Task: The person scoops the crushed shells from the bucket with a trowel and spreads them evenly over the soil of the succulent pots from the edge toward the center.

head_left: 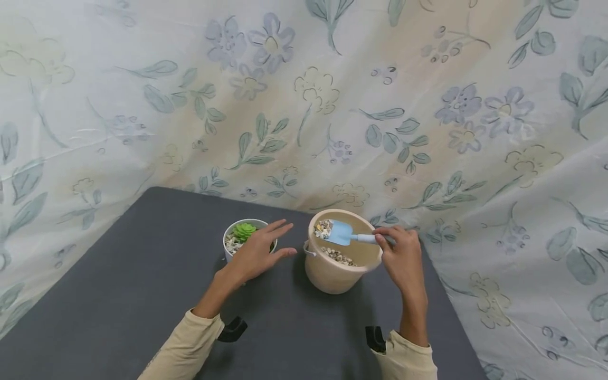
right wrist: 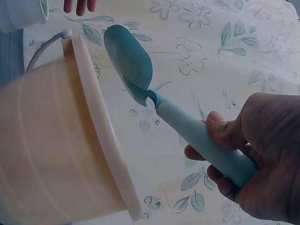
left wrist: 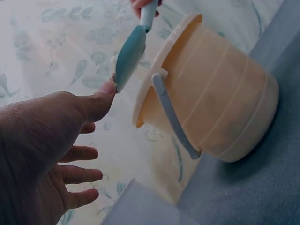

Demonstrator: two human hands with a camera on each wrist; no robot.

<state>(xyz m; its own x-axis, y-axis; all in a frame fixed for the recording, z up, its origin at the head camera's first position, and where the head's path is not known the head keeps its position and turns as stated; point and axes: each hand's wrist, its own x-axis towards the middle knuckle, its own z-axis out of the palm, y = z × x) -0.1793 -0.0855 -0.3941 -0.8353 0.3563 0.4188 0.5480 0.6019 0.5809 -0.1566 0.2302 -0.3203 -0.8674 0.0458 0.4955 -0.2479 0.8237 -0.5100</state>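
My right hand (head_left: 402, 254) grips the handle of a light blue hand trowel (head_left: 341, 233). The trowel's blade bears a small heap of pebbles (head_left: 323, 228) and is over the mouth of a beige bucket (head_left: 332, 279). More pebbles (head_left: 338, 256) lie at the bottom of the bucket. My left hand (head_left: 256, 254) has its fingers spread and holds nothing. It is between the bucket and a white pot (head_left: 227, 253), partly hiding the pot. In the pot a green succulent (head_left: 244, 231) stands among whitish stones (head_left: 233, 244).
Both pot and bucket stand on a dark grey table (head_left: 157, 274). A floral cloth (head_left: 285, 116) hangs behind the table and down its right side. The bucket's white handle (left wrist: 174, 117) hangs on the side facing the left hand.
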